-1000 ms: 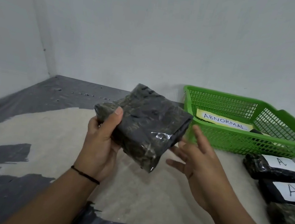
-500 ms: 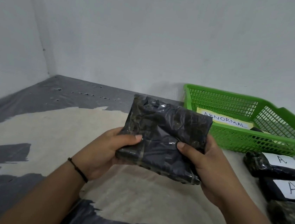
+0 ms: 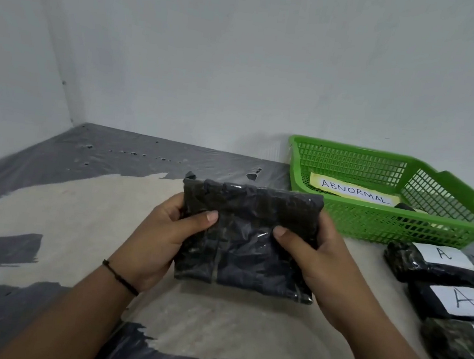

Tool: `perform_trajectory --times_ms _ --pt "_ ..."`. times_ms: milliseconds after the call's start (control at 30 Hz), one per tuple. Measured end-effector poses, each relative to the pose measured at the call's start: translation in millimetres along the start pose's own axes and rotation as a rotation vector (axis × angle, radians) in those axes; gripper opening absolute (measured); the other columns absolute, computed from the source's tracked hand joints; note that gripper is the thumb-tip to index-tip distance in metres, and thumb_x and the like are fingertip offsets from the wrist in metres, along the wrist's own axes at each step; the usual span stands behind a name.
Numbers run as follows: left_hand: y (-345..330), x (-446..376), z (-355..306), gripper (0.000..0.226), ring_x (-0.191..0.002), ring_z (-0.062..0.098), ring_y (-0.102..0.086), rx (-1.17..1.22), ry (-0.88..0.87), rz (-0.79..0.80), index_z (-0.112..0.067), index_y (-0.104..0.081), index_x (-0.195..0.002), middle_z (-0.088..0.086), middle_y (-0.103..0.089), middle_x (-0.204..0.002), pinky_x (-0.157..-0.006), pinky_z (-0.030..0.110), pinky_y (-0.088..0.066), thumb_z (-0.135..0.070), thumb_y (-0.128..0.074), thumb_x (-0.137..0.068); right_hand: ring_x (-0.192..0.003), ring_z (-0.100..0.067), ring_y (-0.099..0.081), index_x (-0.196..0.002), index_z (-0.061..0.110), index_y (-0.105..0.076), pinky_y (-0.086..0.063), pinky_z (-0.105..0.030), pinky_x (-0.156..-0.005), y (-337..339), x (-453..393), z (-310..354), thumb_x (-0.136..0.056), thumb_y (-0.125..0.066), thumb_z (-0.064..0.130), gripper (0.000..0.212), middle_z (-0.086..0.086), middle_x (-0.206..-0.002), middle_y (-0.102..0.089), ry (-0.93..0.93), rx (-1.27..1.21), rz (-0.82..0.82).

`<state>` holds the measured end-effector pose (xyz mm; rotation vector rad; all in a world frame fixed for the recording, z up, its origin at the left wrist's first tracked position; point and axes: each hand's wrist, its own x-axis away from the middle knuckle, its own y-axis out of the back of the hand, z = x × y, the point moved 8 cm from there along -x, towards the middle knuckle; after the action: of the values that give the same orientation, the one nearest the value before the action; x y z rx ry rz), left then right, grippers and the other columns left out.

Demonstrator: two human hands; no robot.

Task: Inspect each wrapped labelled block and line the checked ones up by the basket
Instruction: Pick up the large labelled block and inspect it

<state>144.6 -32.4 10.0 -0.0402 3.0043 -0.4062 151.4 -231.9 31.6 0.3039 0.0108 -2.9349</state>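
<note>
**Block held in both hands, label face not visible**

The wrapped block (image 3: 248, 239) is raised above the table (image 3: 83, 221), left of the green basket (image 3: 372, 221). No label shows on the side facing the camera. The fingers of both hands lie behind it, out of sight.

The left hand (image 3: 161, 238) grips the left edge, thumb curled over the front. The right hand (image 3: 320, 262) grips the right edge likewise, thumb pressed on the film.

The block is dark and rectangular, under crinkled glossy clear film. The basket is plastic lattice; a paper slip (image 3: 355, 191) inside reads "ABNORMAL", and a dark item beside the slip cannot be identified.

Right of the held block, in front of the basket, three wrapped blocks lie in a row: first block (image 3: 415, 266) and second block (image 3: 422, 301), each marked "A", and the third block (image 3: 452, 348), cut off by the frame edge, label barely showing.

The table surface is worn, dark covering peeled to pale patches.
</note>
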Motion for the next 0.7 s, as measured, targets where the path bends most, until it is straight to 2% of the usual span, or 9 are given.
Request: perform_trajectory --times_ms 167,233,333,400,433,500,533,633,700 --pt "0.6 0.6 -10.1 0.059 -0.11 0.027 -0.064 0.01 -0.104 0.051 -0.01 -0.063 -0.114 0.011 -0.069 -0.117 -0.09 0.036 -0.055 -0.034 -0.082 -0.064 -0.082 0.007 -0.066 -0.1 0.033 -0.055 -0.05 -0.011 -0.067 -1.6 5.3 17.8 -0.083 -0.064 0.0 0.038 0.024 -0.088 -0.071 0.118 0.026 -0.009" --pt "5.0 -0.4 -16.4 0.045 -0.104 0.024 -0.063 0.045 -0.118 0.016 -0.013 -0.062 -0.111 0.009 -0.067 -0.114 -0.085 0.039 -0.054 -0.042 -0.067 -0.077 -0.082 0.006 -0.065 -0.097 0.038 -0.056 -0.05 -0.011 -0.068 -3.0 11.6 34.2 -0.081 -0.067 -0.003 0.045 0.023 -0.088 -0.071 0.239 0.032 -0.04" --pt "38.4 -4.0 -11.4 0.027 -0.07 0.02 -0.052 0.047 0.026 -0.264 -0.018 -0.06 -0.085 0.008 -0.055 -0.08 -0.061 0.033 -0.043 -0.041 -0.048 -0.091 -0.099 -0.008 -0.062 -0.098 0.049 -0.052 -0.051 -0.029 -0.085 -10.5 27.4 66.4 -0.071 -0.069 -0.004 0.062 0.021 -0.102 -0.064 0.572 0.234 -0.06" --pt "37.8 -2.8 0.9 0.042 -0.06 0.018 -0.053 0.122 0.215 -0.145 -0.018 -0.067 -0.08 0.005 -0.057 -0.074 -0.056 0.027 -0.044 -0.051 -0.043 -0.089 -0.118 -0.019 -0.054 -0.103 0.037 -0.05 -0.042 -0.038 -0.1 -22.7 38.7 74.7 -0.067 -0.065 -0.011 0.061 0.009 -0.117 -0.059 0.788 0.431 -0.053" --pt "32.8 0.1 5.4 0.049 -0.069 0.022 -0.061 0.194 0.3 -0.068 -0.017 -0.072 -0.087 0.007 -0.065 -0.082 -0.063 0.031 -0.05 -0.057 -0.045 -0.084 -0.127 -0.022 -0.047 -0.103 0.031 -0.051 -0.037 -0.043 -0.106 -29.9 40.7 72.3 -0.069 -0.063 -0.01 0.055 0.004 -0.123 -0.056 0.829 0.528 -0.038" --pt "22.4 6.4 6.9 0.062 -0.1 0.031 -0.067 0.321 0.382 0.038 -0.01 -0.072 -0.108 0.014 -0.071 -0.108 -0.084 0.046 -0.055 -0.062 -0.05 -0.08 -0.142 -0.026 -0.026 -0.104 0.03 -0.055 -0.025 -0.05 -0.113 -39.8 38.2 62.8 -0.072 -0.063 -0.003 0.047 -0.002 -0.14 -0.045 0.815 0.71 -0.017" --pt "17.3 7.8 4.6 0.062 -0.105 0.031 -0.067 0.347 0.38 0.075 -0.007 -0.071 -0.111 0.017 -0.07 -0.113 -0.085 0.048 -0.056 -0.058 -0.058 -0.078 -0.146 -0.026 -0.017 -0.106 0.032 -0.057 -0.021 -0.05 -0.114 -41.8 35.6 55.8 -0.072 -0.065 -0.001 0.048 -0.002 -0.147 -0.038 0.797 0.779 -0.008" --pt "14.4 5.5 1.8 0.062 -0.086 0.025 -0.073 0.312 0.312 0.123 -0.002 -0.075 -0.097 0.017 -0.074 -0.101 -0.068 0.036 -0.06 -0.029 -0.092 -0.044 -0.148 -0.021 -0.006 -0.126 0.042 -0.049 -0.016 -0.041 -0.116 -35.2 23.7 33.4 -0.073 -0.066 -0.004 0.071 -0.003 -0.158 -0.016 0.687 0.856 0.005" --pt "21.1 2.9 4.2 0.055 -0.085 0.025 -0.073 0.283 0.269 0.085 -0.001 -0.073 -0.102 0.016 -0.073 -0.103 -0.068 0.034 -0.06 -0.02 -0.086 -0.053 -0.147 -0.009 -0.003 -0.138 0.051 -0.029 -0.012 -0.02 -0.116 -25.6 15.4 23.3 -0.08 -0.06 -0.004 0.086 0.001 -0.16 -0.006 0.562 0.835 -0.014"
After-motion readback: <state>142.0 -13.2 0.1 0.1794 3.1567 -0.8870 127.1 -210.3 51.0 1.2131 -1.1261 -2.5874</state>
